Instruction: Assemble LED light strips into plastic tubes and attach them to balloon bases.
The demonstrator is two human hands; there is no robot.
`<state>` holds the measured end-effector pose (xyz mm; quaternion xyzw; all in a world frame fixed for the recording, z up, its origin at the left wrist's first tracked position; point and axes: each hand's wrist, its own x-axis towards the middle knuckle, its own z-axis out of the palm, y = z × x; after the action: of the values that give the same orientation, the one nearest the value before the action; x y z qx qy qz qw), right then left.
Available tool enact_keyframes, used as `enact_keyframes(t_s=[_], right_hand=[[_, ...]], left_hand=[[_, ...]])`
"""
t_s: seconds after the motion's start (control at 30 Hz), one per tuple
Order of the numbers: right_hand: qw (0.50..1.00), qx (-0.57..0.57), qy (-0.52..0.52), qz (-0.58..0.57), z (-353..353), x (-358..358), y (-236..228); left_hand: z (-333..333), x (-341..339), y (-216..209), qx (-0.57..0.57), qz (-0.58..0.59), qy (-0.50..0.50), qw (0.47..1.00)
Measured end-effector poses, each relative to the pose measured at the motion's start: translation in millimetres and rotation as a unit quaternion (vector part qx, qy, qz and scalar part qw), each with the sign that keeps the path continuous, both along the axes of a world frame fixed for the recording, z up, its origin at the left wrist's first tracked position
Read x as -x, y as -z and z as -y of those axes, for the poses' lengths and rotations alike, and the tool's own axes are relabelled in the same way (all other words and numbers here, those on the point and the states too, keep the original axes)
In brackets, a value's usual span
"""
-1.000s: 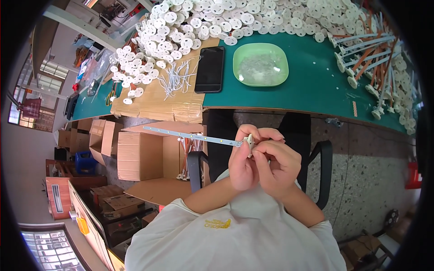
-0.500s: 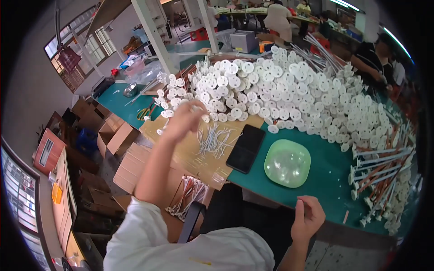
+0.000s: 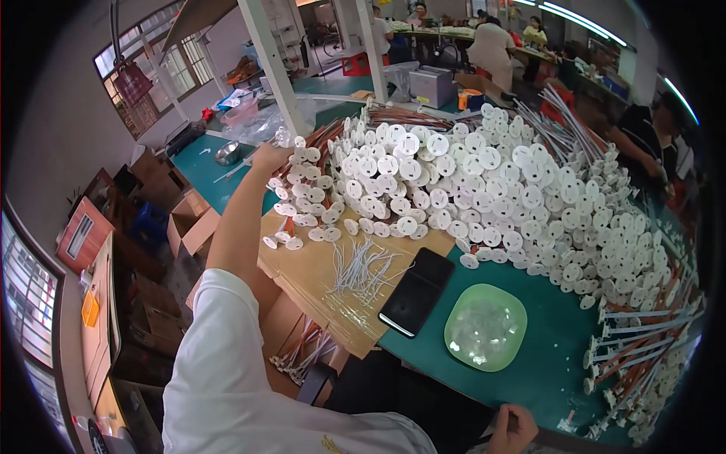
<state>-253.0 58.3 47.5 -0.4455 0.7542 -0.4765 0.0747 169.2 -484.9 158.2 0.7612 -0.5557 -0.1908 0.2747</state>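
My left arm stretches forward to the far left end of a big heap of white discs on stems (image 3: 491, 170). There my left hand (image 3: 270, 157) touches or nearly touches a few white discs (image 3: 283, 138); its fingers are mostly hidden, so its grip does not show. Low in the view, at the table's front edge, my right hand (image 3: 516, 430) hovers with its fingers curled in and nothing visible in them. Between the hands lie a bundle of thin white cords (image 3: 361, 271) on brown cardboard (image 3: 302, 261), a black phone (image 3: 417, 291) and a pale green bowl (image 3: 456, 325) holding small clear pieces.
More stemmed discs with brown and white wires (image 3: 643, 340) hang at the right edge. A metal bowl (image 3: 227, 153) stands on the green table (image 3: 203, 170) at far left. Open cardboard boxes (image 3: 193, 219) sit on the floor. A white post (image 3: 272, 68) rises behind the heap; other people work beyond.
My left hand has moved forward and left, from above the cardboard to the far left end of the heap. My right hand appears lower in the view, which has shifted.
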Motion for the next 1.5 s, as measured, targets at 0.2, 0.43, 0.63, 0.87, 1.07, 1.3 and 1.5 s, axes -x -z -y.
enact_keyframes(t_s=[0.2,0.43,0.63,0.87,1.07,1.3,1.5], right_hand=[[0.998,0.060,0.013,0.008,3,4,5],[0.987,0.066,0.104,-0.105,6,48,-4],[0.911,0.008,0.213,-0.353,36,133,-39],[0.869,-0.240,0.210,-0.378,120,191,-33],[0.903,0.068,0.197,-0.375,99,113,-47],[0.900,0.269,-0.022,-0.343,43,36,-55],[0.935,0.206,-0.062,-0.284,31,153,-84]], left_hand=[[-25,19,14,0.170,0.282,-0.002,0.944],[-256,105,77,0.473,0.097,0.293,0.826],[-368,160,122,0.354,-0.173,0.418,0.819],[-407,173,111,0.273,-0.266,0.571,0.727],[-425,161,116,0.242,-0.340,0.502,0.758],[-435,219,99,0.056,-0.369,0.585,0.720],[-438,295,86,0.150,-0.293,0.628,0.706]])
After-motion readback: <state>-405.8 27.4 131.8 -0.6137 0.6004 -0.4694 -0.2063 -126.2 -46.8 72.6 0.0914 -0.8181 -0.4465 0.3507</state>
